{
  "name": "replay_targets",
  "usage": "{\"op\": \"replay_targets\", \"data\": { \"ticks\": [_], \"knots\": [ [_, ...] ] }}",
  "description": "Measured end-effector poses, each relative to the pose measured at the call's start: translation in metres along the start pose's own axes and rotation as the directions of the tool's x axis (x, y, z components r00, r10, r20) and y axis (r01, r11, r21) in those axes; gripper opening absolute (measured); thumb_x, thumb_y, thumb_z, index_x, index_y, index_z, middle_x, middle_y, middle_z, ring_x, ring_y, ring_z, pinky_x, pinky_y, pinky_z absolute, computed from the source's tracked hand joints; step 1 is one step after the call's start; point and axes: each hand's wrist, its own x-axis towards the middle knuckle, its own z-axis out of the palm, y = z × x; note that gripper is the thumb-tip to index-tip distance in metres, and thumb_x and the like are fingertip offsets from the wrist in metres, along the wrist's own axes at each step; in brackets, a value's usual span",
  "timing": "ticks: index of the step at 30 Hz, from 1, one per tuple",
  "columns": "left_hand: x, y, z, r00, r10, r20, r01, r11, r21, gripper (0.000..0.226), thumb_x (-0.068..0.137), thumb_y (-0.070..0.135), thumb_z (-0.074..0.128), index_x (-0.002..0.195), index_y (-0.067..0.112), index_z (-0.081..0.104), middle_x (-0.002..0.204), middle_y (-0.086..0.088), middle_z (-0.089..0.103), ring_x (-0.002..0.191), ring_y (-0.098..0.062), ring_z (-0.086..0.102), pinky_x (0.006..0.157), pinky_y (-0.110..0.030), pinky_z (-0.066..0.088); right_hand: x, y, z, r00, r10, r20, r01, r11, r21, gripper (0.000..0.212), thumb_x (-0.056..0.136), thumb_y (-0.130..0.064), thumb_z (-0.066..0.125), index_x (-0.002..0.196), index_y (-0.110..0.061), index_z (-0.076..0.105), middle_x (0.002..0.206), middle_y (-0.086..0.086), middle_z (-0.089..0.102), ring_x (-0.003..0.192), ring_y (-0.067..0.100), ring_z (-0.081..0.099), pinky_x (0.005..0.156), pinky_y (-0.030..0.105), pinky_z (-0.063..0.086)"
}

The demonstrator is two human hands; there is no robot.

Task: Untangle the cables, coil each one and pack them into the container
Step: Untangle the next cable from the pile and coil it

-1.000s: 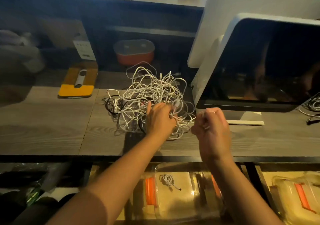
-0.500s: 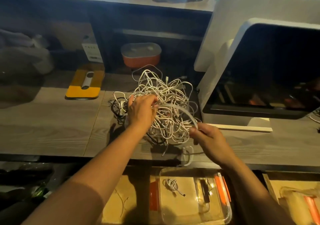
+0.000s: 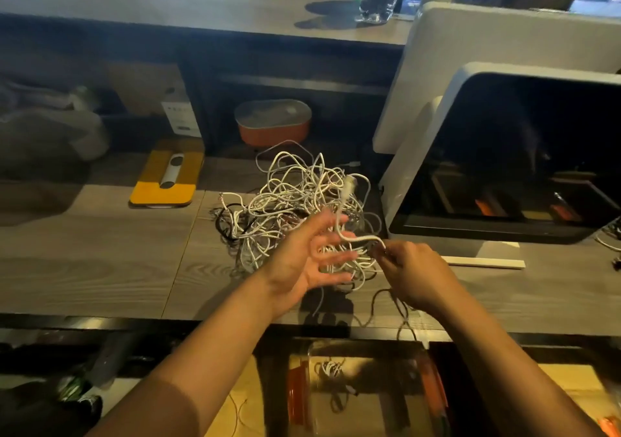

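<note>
A tangled heap of white and black cables (image 3: 289,201) lies on the wooden desk (image 3: 100,262). My right hand (image 3: 411,273) pinches a white cable (image 3: 342,208) whose plug end sticks up over the heap. My left hand (image 3: 302,262) is spread, palm up, fingers straight, with that white cable lying across the fingertips. Below the desk edge stands a clear plastic container (image 3: 369,389) with orange clips, and a small coiled white cable (image 3: 331,367) lies inside it.
A large white-framed monitor (image 3: 504,154) stands right of the heap. A yellow pad (image 3: 166,176) with a grey device lies at the left. An orange lidded box (image 3: 272,121) sits on the shelf behind. More cables (image 3: 610,238) lie at the far right.
My left hand has come off the heap and opened, palm up. My right hand has drawn the white cable free, so its plug end now stands above the pile.
</note>
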Motion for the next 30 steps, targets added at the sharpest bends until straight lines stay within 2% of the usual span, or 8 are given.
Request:
{"op": "replay_targets", "data": {
  "ticks": [5,11,15,17,20,23,27,30],
  "knots": [
    [-0.002,-0.002,-0.009,0.993,-0.11,0.046,0.118,0.967,-0.228,0.064,0.077,0.057,0.054,0.127,0.018,0.049,0.125,-0.019,0.057,0.095,-0.03,0.064,0.067,-0.034,0.055,0.006,0.01,-0.011,0.997,0.054,0.063,-0.053,0.998,-0.022,0.027,0.095,-0.028,0.049,0.121,-0.027,0.057,0.117,0.003,0.063,0.102,0.021,0.06,0.084,0.039,0.052],
    [-0.003,-0.016,-0.002,0.987,-0.158,-0.007,0.149,0.915,0.374,0.044,0.074,0.036,0.068,0.115,0.026,0.056,0.12,-0.002,0.055,0.107,-0.017,0.056,0.087,-0.037,0.051,0.004,0.016,-0.016,0.981,0.134,-0.143,-0.131,0.991,0.033,0.026,0.09,-0.028,0.058,0.115,-0.021,0.061,0.112,0.007,0.065,0.099,0.024,0.061,0.081,0.039,0.052],
    [0.005,-0.024,-0.001,0.997,0.025,-0.075,0.047,0.577,0.816,0.052,0.077,0.034,0.073,0.122,0.033,0.049,0.121,0.006,0.049,0.107,-0.011,0.051,0.09,-0.031,0.046,0.0,0.01,-0.02,0.958,0.095,-0.271,-0.084,0.995,0.054,0.02,0.089,-0.028,0.061,0.107,-0.021,0.063,0.104,0.004,0.065,0.093,0.021,0.061,0.078,0.042,0.054],
    [0.008,-0.026,-0.006,0.986,0.152,-0.074,0.03,0.27,0.962,0.059,0.08,0.035,0.07,0.132,0.034,0.042,0.127,0.006,0.048,0.114,-0.014,0.048,0.094,-0.033,0.044,-0.002,0.008,-0.022,0.952,0.066,-0.299,-0.05,0.997,0.062,0.02,0.088,-0.028,0.063,0.107,-0.021,0.063,0.103,0.001,0.065,0.091,0.018,0.06,0.077,0.04,0.054],
    [0.01,-0.025,-0.01,0.961,0.274,0.021,0.001,-0.08,0.997,0.022,0.094,0.033,0.051,0.113,0.024,0.057,0.115,0.003,0.058,0.112,-0.02,0.05,0.087,-0.033,0.04,-0.002,0.01,-0.026,0.962,0.054,-0.269,-0.034,0.996,0.079,0.02,0.089,-0.029,0.062,0.108,-0.021,0.063,0.103,0.001,0.064,0.09,0.016,0.06,0.078,0.039,0.054],
    [0.011,-0.028,-0.007,0.953,0.296,0.065,-0.037,-0.099,0.994,0.025,0.097,0.032,0.042,0.083,0.018,0.056,0.091,0.001,0.057,0.098,-0.02,0.051,0.077,-0.031,0.037,-0.001,0.013,-0.03,0.983,0.03,-0.179,-0.046,0.995,-0.085,0.027,0.089,-0.029,0.06,0.115,-0.022,0.057,0.115,0.002,0.058,0.099,0.018,0.056,0.085,0.037,0.051],
    [0.012,-0.023,0.004,0.943,0.332,0.004,-0.04,0.102,0.994,0.042,0.082,0.047,0.064,0.055,0.019,0.047,0.064,0.003,0.048,0.063,-0.011,0.045,0.058,-0.028,0.035,-0.005,0.01,-0.026,0.996,-0.027,-0.088,-0.015,0.894,-0.449,0.058,0.085,-0.046,0.06,0.136,-0.028,0.038,0.14,0.003,0.039,0.131,0.024,0.036,0.11,0.047,0.029],
    [0.012,-0.013,0.01,0.954,0.296,-0.052,-0.006,0.191,0.981,0.036,0.074,0.041,0.074,0.054,0.017,0.056,0.053,0.003,0.05,0.052,-0.01,0.045,0.05,-0.025,0.033,-0.009,0.004,-0.017,0.987,-0.121,-0.11,0.053,0.876,-0.48,0.049,0.09,-0.05,0.051,0.134,-0.031,0.044,0.142,-0.001,0.04,0.135,0.02,0.032,0.114,0.05,0.017]
  ]
}}
